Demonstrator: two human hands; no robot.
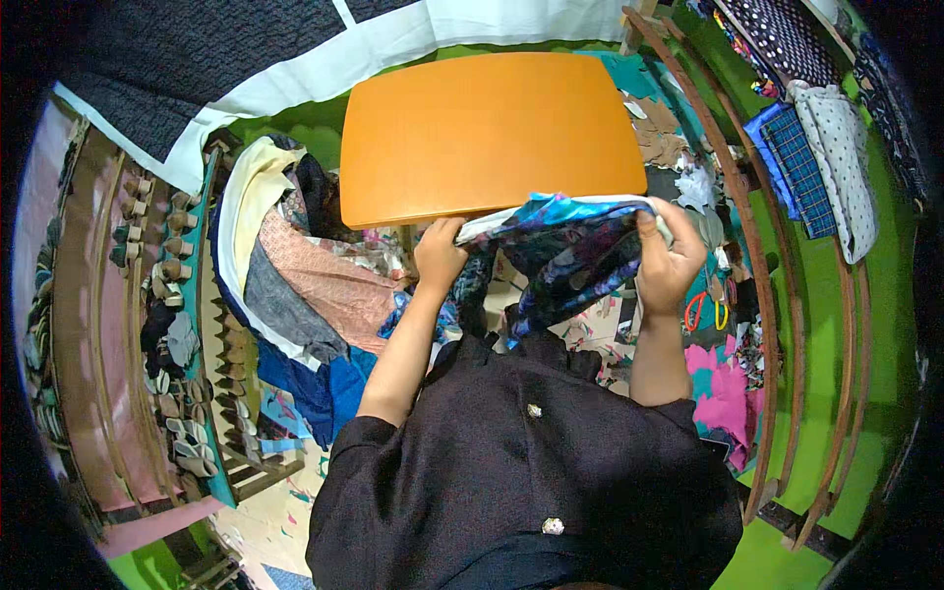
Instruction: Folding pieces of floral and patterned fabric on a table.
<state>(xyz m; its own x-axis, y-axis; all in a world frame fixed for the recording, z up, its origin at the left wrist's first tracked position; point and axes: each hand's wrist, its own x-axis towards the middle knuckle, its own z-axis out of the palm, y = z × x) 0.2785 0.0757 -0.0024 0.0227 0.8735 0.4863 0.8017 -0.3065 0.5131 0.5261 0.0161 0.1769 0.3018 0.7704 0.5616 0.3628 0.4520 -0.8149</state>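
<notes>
Head view takes in an orange table (492, 138) and, by its near edge, a blue patterned cloth (582, 264) held up, its long top edge running left to right and its folds hanging below. The left hand (441, 253) is closed on the pale left end; the right hand (672, 251) pinches the right end, so neither is nearer.

patterned cloth (587, 251) with a slight sheen, smooth satiny orange tabletop (492, 138), matt fabric shirt (472, 462), wooden rails (764, 295)
</notes>
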